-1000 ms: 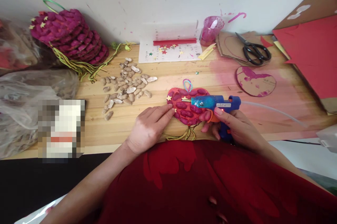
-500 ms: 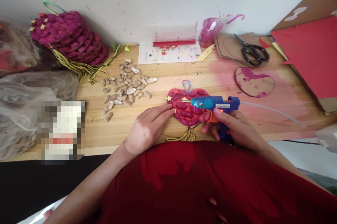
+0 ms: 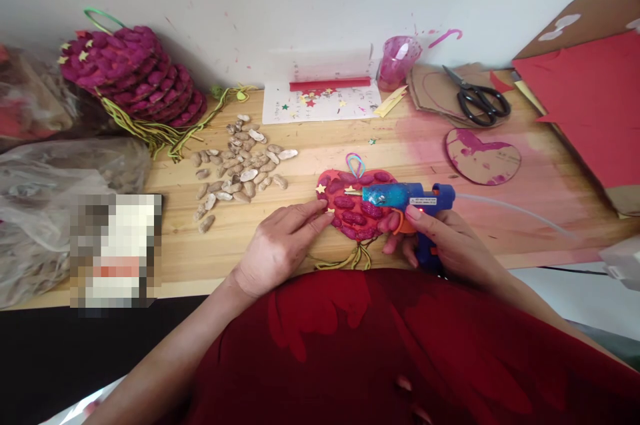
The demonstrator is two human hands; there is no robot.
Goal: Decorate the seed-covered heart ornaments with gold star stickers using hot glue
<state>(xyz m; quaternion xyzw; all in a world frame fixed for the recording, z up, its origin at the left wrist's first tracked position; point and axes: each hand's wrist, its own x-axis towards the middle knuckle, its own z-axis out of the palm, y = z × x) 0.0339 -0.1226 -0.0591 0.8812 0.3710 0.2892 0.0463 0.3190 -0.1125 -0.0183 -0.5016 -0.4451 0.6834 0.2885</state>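
Observation:
A red heart-shaped craft piece (image 3: pixel 350 208) covered with magenta-painted peanut shells and small gold stars lies near the table's front edge. My left hand (image 3: pixel 280 245) rests on the table with its fingers together, the fingertips pressing the heart's left edge. My right hand (image 3: pixel 440 242) grips a blue hot glue gun (image 3: pixel 407 197), index finger on the orange trigger, nozzle pointing left over the heart's upper middle. A loop of blue and pink cord sticks out of the heart's top, and yellow-green strings hang from its bottom.
Loose peanut shells (image 3: pixel 240 165) lie left of the heart. A stack of finished magenta hearts (image 3: pixel 133 75) sits at back left, plastic bags (image 3: pixel 55 185) at far left. Scissors (image 3: pixel 477 100) on cardboard, a pink cup (image 3: pixel 397 60), a cardboard heart (image 3: pixel 483 157) and red paper (image 3: pixel 590 98) lie right.
Almost nothing has moved; both hands hold their places on the heart and the glue gun, with only a slight shift of the camera.

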